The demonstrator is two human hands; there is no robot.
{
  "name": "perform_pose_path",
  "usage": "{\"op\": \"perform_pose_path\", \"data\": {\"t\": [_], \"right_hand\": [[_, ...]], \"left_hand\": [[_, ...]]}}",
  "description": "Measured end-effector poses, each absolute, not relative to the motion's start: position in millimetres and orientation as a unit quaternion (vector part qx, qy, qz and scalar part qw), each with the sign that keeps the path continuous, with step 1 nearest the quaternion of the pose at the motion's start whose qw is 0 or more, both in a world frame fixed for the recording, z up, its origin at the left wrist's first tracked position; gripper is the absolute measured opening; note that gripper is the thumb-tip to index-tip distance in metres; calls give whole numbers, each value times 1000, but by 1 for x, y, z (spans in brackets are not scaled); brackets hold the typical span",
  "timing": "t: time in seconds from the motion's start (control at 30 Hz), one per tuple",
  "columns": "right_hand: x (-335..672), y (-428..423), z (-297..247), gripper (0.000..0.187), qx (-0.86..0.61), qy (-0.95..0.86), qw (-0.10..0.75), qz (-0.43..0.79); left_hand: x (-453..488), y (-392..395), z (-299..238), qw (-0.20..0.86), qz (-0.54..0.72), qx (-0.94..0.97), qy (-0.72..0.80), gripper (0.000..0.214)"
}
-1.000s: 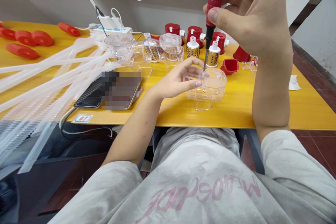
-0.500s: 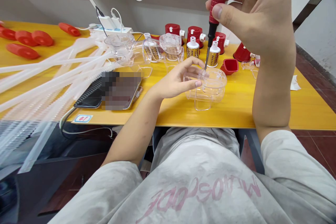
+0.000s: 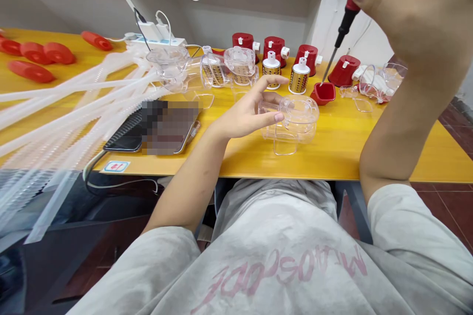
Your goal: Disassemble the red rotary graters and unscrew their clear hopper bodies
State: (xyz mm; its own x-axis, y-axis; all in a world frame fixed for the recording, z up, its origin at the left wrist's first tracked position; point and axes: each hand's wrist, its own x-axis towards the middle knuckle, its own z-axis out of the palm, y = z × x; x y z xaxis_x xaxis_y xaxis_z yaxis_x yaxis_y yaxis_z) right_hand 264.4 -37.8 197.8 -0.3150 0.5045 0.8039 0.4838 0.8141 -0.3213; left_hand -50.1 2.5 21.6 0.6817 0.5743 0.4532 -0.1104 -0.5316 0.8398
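My left hand point(image 3: 258, 110) is closed around the side of a clear plastic housing point(image 3: 301, 115), which stands on the yellow table with a wire-like clear loop at its front. Part of the housing is hidden behind my fingers. High on the right, my right hand point(image 3: 410, 15) grips a screwdriver point(image 3: 345, 24) with a red handle and black collar. The screwdriver's tip points down at a small red tray point(image 3: 323, 93); I cannot tell whether it touches. What the tray holds is too small to make out.
Red cup-shaped parts point(image 3: 344, 70) and perforated metal drums point(image 3: 298, 78) line the back. More clear housings point(image 3: 170, 64) stand left of centre, beside long translucent plastic strips point(image 3: 74, 103). A dark phone-like device point(image 3: 129, 130) lies near the front edge. Red oval parts point(image 3: 31, 71) sit far left.
My right hand has moved right, carrying the screwdriver from the top of the clear housing over to the red tray. My left hand and the housing have stayed in place.
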Motion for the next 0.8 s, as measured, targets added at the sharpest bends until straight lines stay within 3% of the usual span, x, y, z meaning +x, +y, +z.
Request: {"op": "perform_pose_path", "data": {"t": [0.13, 0.33, 0.4, 0.5, 0.53, 0.63, 0.8], "right_hand": [[283, -19, 202, 63, -365, -810, 456, -46], [284, 34, 182, 60, -434, -777, 455, -35], [287, 49, 171, 55, -460, -770, 442, -28], [293, 65, 159, 22, -495, -767, 409, -16], [295, 68, 157, 20, -503, -768, 397, -11], [298, 73, 152, 31, -517, -766, 383, 6], [298, 71, 151, 27, -524, -755, 392, 43]], "left_hand": [[-50, 2, 23, 455, 367, 797, 150, 87], [-49, 0, 26, 444, 362, 805, 155, 84], [-50, -1, 27, 446, 362, 804, 155, 82], [-51, -1, 27, 448, 361, 803, 156, 79], [-51, -1, 27, 446, 361, 804, 159, 79], [-51, -2, 27, 441, 363, 805, 163, 79], [-50, -2, 28, 441, 367, 805, 154, 77]]}}
